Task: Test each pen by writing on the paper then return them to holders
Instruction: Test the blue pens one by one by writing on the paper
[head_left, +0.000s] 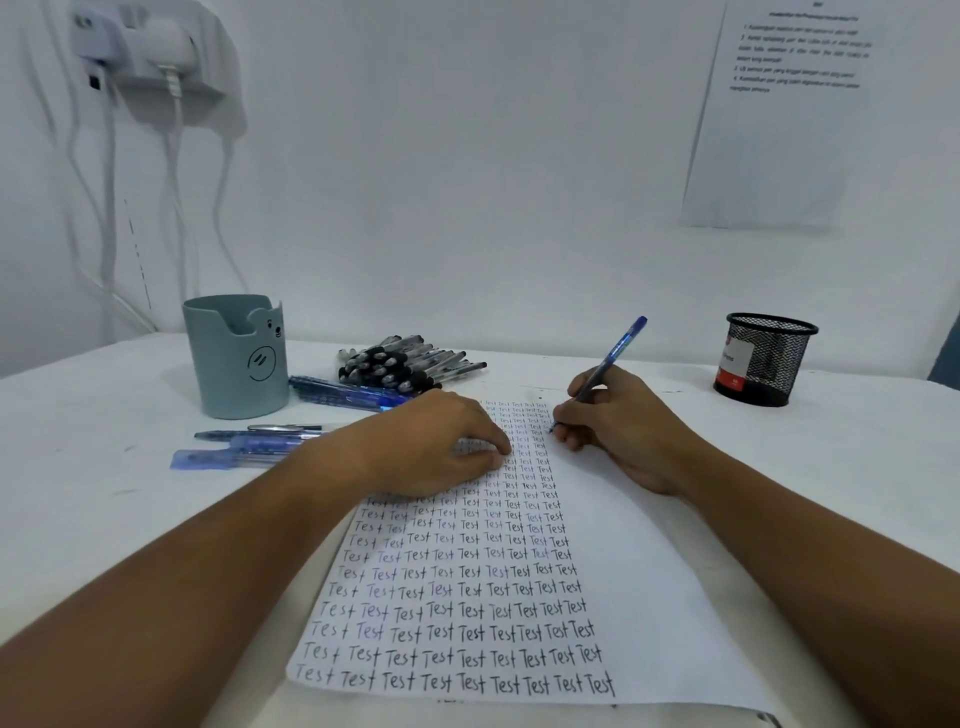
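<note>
A white sheet of paper (639, 561) lies in front of me, its left part filled with rows of the word "Test". My right hand (618, 426) grips a blue pen (618, 351) with its tip on the paper at the right end of an upper row. My left hand (431, 441) rests flat on the paper's upper left, fingers down, holding nothing. A pale green bear-face holder (239, 358) stands at the back left. A black mesh holder (763, 358) stands at the back right.
A heap of black pens (410, 364) lies behind my left hand, with blue pens (348, 395) beside it. More blue pens (244, 447) lie left of my left forearm. A printed sheet (779, 104) hangs on the wall; cables (109, 208) hang at far left.
</note>
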